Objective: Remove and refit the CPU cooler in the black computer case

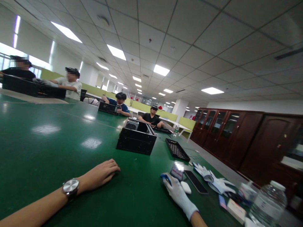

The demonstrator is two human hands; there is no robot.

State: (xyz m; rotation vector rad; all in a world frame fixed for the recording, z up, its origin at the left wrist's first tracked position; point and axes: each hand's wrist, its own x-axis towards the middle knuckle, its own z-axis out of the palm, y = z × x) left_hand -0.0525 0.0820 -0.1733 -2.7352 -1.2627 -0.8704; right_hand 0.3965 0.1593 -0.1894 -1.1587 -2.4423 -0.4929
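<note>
The left hand (pixel 100 174), bare and with a wristwatch (pixel 70 188) on its wrist, lies flat and released on the green tabletop (pixel 59 148), fingers spread, holding nothing. The right hand (pixel 176 190), in a white glove, rests further right and grasps a small blue-tipped object (pixel 165 178); it is too small to tell what it is. Just beside that hand, on its right, lie a small white oval object (pixel 186 187) and a dark phone (pixel 195 181), with a small card-like item (pixel 177 171) standing just beyond the fingers.

The crowding on the right is where I judge the trouble lies. A sideways sweep of the gloved hand could knock the white oval object or push the phone toward the near right edge of the tabletop, which is close. A loose pair of white gloves (pixel 214 181) lies past the phone and could drag small items along if caught. At the near right corner a plastic water bottle (pixel 267 203) stands near a small white box (pixel 235 210); its cap looks on, but a bump from a forearm could tip it toward the phone.

Farther off, an open black computer case (pixel 136 138) sits at mid-tabletop, well apart from both hands, with a black perforated panel (pixel 177 149) to its right. Reaching for either means leaning over the clutter, and a sleeve or wrist may catch something. Other people (pixel 151 118) work at the far end, well clear.
</note>
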